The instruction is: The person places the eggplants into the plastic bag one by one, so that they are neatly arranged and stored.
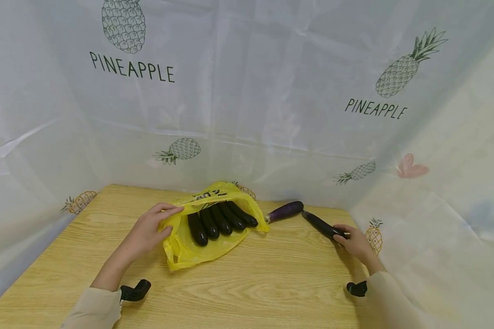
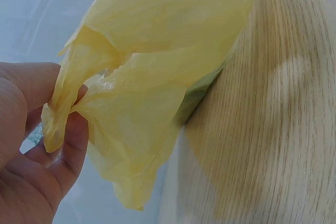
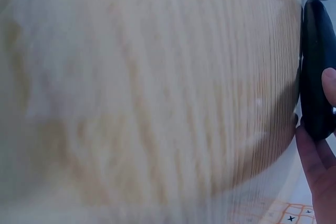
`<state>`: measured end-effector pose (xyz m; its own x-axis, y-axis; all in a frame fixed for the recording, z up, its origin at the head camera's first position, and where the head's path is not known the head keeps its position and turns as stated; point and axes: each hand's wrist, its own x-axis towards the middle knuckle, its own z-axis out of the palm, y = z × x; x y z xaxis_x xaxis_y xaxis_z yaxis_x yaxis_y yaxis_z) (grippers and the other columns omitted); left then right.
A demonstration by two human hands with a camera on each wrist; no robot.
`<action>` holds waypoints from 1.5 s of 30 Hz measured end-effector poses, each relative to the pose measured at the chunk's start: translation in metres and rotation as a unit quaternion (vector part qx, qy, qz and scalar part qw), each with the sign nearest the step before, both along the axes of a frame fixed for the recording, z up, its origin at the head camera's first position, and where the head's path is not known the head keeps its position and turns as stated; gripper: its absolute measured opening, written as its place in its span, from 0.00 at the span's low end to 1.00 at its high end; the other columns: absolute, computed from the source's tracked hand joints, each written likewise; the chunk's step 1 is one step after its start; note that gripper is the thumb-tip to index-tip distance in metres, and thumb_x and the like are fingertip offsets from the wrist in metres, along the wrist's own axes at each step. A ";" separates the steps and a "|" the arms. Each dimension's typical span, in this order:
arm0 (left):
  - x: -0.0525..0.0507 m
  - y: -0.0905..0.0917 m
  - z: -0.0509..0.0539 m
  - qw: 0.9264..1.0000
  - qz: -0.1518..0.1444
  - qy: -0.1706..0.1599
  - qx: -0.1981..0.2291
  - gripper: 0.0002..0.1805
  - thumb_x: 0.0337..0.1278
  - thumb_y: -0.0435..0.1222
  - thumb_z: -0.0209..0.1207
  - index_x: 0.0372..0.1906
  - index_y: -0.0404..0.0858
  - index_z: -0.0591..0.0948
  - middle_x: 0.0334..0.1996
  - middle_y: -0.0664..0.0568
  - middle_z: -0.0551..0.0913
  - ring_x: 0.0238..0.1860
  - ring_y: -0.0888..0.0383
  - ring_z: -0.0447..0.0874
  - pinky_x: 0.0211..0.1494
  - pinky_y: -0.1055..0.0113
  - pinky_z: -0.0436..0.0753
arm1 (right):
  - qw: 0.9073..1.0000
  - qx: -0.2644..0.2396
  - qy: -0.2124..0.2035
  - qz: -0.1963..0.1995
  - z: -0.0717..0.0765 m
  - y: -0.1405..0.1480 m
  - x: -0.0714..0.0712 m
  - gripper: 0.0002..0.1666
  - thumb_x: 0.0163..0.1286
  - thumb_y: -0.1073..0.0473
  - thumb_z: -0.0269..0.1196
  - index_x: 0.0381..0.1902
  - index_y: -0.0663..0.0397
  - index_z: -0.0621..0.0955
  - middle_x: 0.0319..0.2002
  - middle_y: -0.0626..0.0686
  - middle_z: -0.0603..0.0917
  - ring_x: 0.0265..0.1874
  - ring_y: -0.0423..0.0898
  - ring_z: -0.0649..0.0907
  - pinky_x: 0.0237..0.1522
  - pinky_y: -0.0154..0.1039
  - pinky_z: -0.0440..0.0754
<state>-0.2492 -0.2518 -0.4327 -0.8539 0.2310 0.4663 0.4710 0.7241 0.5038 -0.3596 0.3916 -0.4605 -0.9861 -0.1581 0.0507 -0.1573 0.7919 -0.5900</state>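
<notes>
My left hand (image 1: 146, 230) pinches the edge of a yellow plastic bag (image 1: 185, 256) between thumb and fingers; the left wrist view shows the bunched film (image 2: 63, 98) in that grip. The bag lies on its side, its mouth facing me. Several dark, glossy eggplants (image 1: 223, 224) lie side by side in it. At the table's right, my right hand (image 1: 357, 246) grips the near end of another dark eggplant (image 1: 320, 225), thumb and fingers on either side. This eggplant's far end meets or nearly meets a purple eggplant (image 1: 286, 211), whose left end is at the bag's right corner.
Everything lies on a wood-grain table (image 1: 247, 292). A pale curtain (image 1: 255, 105) printed with pineapples hangs behind the table and along its sides. Black curved pieces (image 1: 136, 291) stick out at both wrists.
</notes>
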 end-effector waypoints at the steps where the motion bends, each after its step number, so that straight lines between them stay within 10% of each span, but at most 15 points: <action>1: 0.000 0.000 0.000 1.000 0.000 0.000 0.000 0.33 0.62 0.20 0.67 0.72 0.38 0.80 0.63 0.44 0.79 0.49 0.51 0.81 0.41 0.63 0.78 | 1.000 0.003 0.001 0.006 0.000 0.001 0.001 0.30 0.82 0.57 0.62 0.75 0.66 0.73 0.68 0.74 0.76 0.51 0.62 0.85 0.36 0.44 0.82; 18: 0.002 0.000 0.001 1.000 0.003 -0.007 0.004 0.33 0.62 0.21 0.67 0.72 0.39 0.80 0.64 0.44 0.79 0.51 0.50 0.81 0.42 0.63 0.78 | 0.995 0.044 0.060 0.069 -0.003 0.009 0.030 0.26 0.76 0.59 0.69 0.68 0.58 0.81 0.59 0.67 0.86 0.50 0.63 0.89 0.39 0.37 0.86; 45: 0.000 0.001 -0.001 1.000 -0.004 0.001 0.006 0.33 0.62 0.20 0.67 0.72 0.39 0.81 0.63 0.44 0.79 0.50 0.50 0.81 0.41 0.63 0.78 | 0.987 -0.049 0.070 0.137 0.028 -0.092 0.066 0.27 0.75 0.61 0.68 0.69 0.60 0.81 0.59 0.67 0.85 0.51 0.60 0.90 0.45 0.38 0.88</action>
